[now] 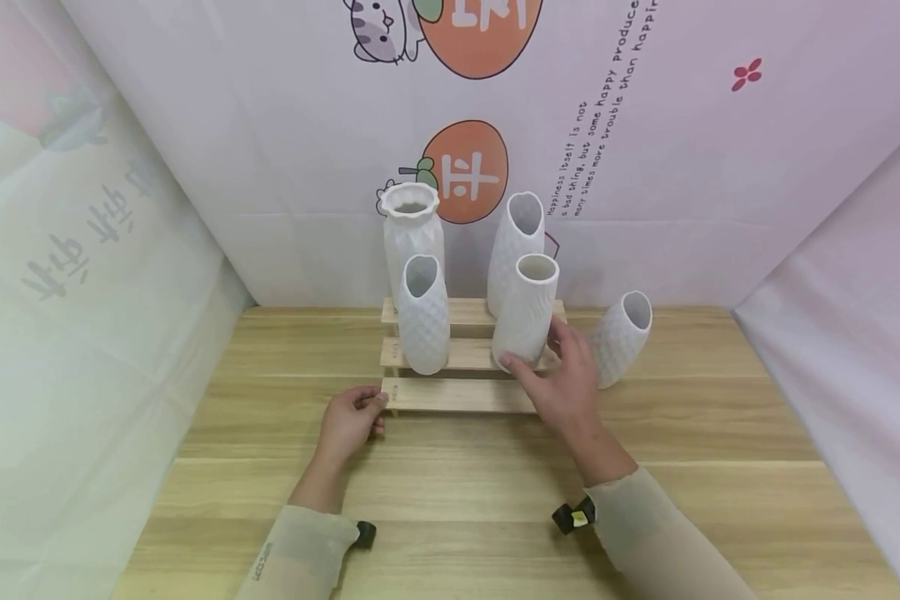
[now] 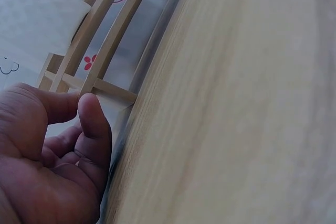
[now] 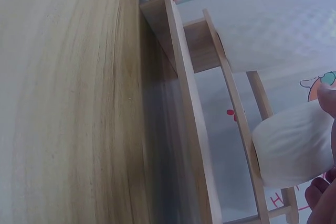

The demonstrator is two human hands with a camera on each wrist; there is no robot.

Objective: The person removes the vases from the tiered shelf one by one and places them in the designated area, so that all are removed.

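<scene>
A three-step wooden rack (image 1: 461,395) stands on the table against the back wall. My left hand (image 1: 351,423) pinches the left end of its lowest step between thumb and finger, as the left wrist view also shows. With thumb and fingers on opposite sides, my right hand (image 1: 570,387) holds the lower part of a white wavy-ribbed vase (image 1: 527,308). This vase (image 3: 294,145) is upright at the right end of the middle step. On that step's left end stands a white dimpled vase (image 1: 424,325) with a slanted mouth.
On the top step, a white scallop-rimmed vase (image 1: 412,229) is at the left and a taller slant-mouthed vase (image 1: 508,242) at the right. Another textured white vase (image 1: 621,342) stands on the wooden table (image 1: 465,500), right of the rack. Printed cloth (image 1: 307,167) hangs behind.
</scene>
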